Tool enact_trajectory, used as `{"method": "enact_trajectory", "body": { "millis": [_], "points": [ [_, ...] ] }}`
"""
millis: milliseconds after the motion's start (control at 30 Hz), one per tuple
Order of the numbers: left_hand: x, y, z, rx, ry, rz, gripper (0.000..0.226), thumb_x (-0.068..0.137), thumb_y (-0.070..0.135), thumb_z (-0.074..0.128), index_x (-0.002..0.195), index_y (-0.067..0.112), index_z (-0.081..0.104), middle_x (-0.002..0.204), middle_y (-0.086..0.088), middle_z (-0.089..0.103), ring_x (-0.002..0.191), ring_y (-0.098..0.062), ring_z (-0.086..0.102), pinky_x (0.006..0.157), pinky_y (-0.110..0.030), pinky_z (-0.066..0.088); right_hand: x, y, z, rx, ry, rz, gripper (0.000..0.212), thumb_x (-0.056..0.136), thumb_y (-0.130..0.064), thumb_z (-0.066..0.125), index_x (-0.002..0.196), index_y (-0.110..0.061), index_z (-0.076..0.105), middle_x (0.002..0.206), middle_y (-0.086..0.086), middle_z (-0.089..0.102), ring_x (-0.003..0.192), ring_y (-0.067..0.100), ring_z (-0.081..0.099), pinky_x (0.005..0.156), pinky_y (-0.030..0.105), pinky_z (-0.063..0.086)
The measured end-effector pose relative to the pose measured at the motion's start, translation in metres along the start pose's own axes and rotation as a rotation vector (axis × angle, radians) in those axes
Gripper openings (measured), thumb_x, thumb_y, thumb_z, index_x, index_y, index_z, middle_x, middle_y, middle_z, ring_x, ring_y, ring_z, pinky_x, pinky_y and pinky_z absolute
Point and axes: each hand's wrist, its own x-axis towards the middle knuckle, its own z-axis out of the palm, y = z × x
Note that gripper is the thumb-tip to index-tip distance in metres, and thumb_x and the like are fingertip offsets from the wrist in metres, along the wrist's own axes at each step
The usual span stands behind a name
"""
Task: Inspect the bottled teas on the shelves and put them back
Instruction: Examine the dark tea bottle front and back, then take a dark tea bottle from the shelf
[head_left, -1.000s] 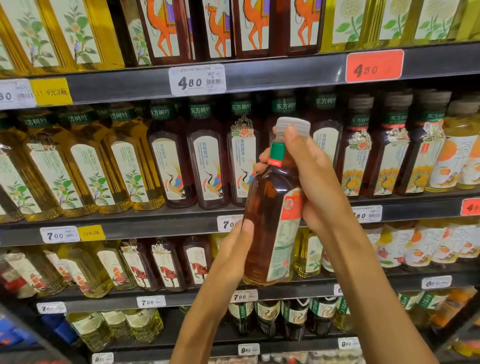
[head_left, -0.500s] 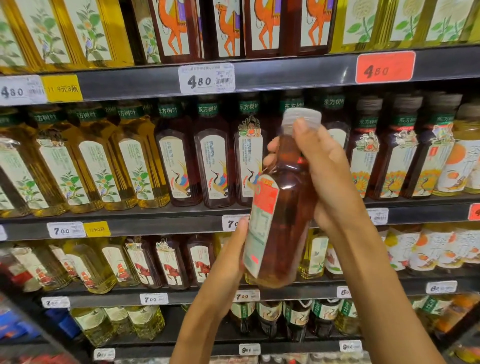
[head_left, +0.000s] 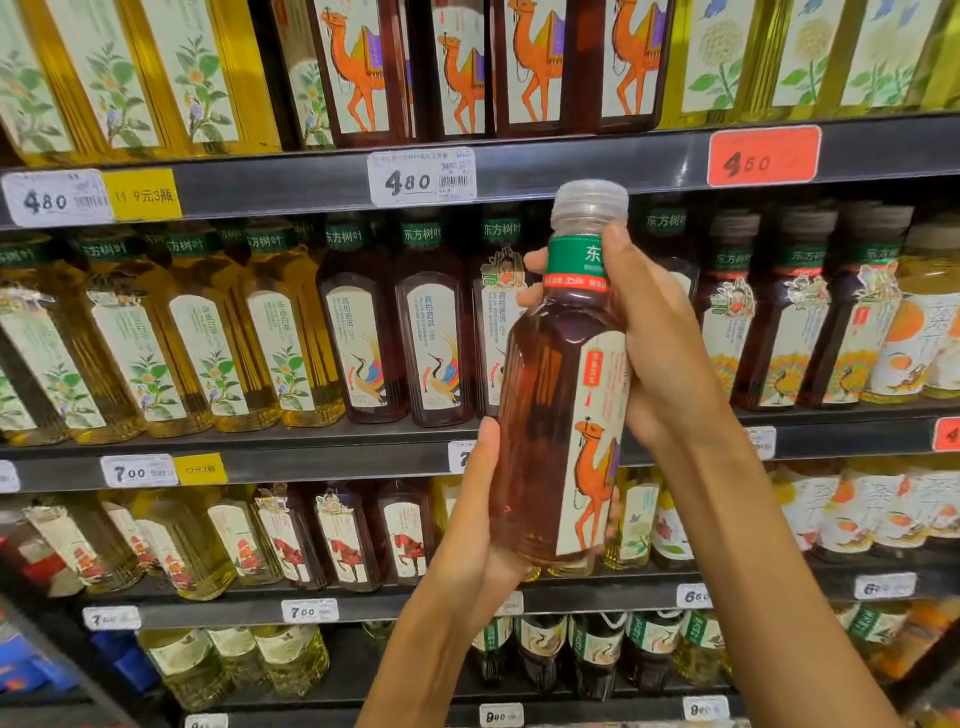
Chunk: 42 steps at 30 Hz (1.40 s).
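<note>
Mid-inspection: 1 camel-label tea bottle (head_left: 563, 395) held up in front of the shelves, near upright, cap tipped slightly right, camel side of the label turned toward the right.

Right hand (head_left: 657, 343) wrapped round neck and shoulder, thumb over the green neck band, fingertips (head_left: 532, 260) curling round the far side. Closed grip, carrying most of the load by the look of it.

Left hand (head_left: 475, 525) cupped under the base, thumb lying straight up the bottle's left side, palm against the lower body. More a support than a clamp; fingers behind the bottle mostly hidden, so curl there not readable.

Likely home: row of camel-label bottles (head_left: 530, 62) on the top shelf, above the 4.80 price tag (head_left: 422, 175). No gap visible in that row from this angle.

Next, as a judgement: finish the label check, then lift and push back into the top row, base first, label facing out. Needs a clear slot and enough height to get over the shelf lip (head_left: 597, 163). Risk: knocking neighbours on the way in.
</note>
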Motion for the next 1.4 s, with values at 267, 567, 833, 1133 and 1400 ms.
{"method": "enact_trajectory", "body": {
  "millis": [267,567,833,1133,1400],
  "points": [
    [0.012,0.046,0.009,0.604,0.165,0.322,0.066,0.069,0.06,0.063,0.128,0.041,0.041,0.118,0.024,0.063,0.111,0.001,0.06,0.087,-0.016,0.051,0.026,-0.014,0.019,-0.154,0.074,-0.163,0.035,0.093,-0.037,0.051,0.119,-0.015,0.056,0.091,0.002,0.073,0.075,0.014,0.069,0.063,0.026,0.057],
    [0.036,0.126,0.028,0.896,0.366,0.729,0.063,0.078,0.051,0.066,0.135,0.035,0.044,0.122,0.022,0.051,0.113,0.003,0.054,0.093,-0.02,0.05,0.075,-0.069,0.062,-0.255,-0.012,-0.446,0.028,0.1,-0.028,0.047,0.122,-0.012,0.053,0.102,0.009,0.067,0.09,0.023,0.067,0.078,0.039,0.056],
    [0.075,0.196,0.034,0.956,0.467,0.925,0.059,0.092,0.027,0.061,0.144,0.013,0.036,0.14,-0.005,0.05,0.129,-0.015,0.047,0.106,-0.04,0.042,0.14,-0.101,0.098,-0.488,-0.024,-0.755,0.04,0.102,-0.013,0.041,0.137,0.005,0.035,0.133,0.017,0.05,0.124,0.026,0.051,0.104,0.042,0.043],
    [0.108,0.208,0.022,1.06,0.494,0.944,0.061,0.095,0.03,0.054,0.147,0.013,0.028,0.143,-0.005,0.047,0.13,-0.011,0.045,0.106,-0.037,0.043,0.177,-0.094,0.098,-0.582,0.004,-0.748,0.049,0.101,-0.018,0.046,0.144,0.001,0.029,0.14,0.011,0.044,0.124,0.01,0.045,0.1,0.015,0.04],
    [0.125,0.203,0.027,1.18,0.668,0.975,0.071,0.094,0.036,0.053,0.151,0.017,0.015,0.151,-0.003,0.035,0.136,-0.011,0.037,0.111,-0.027,0.034,0.201,-0.086,0.095,-0.908,0.129,-0.735,0.056,0.098,-0.026,0.052,0.145,-0.007,0.03,0.139,0.01,0.045,0.121,0.018,0.049,0.098,0.033,0.044]
  ]
}}
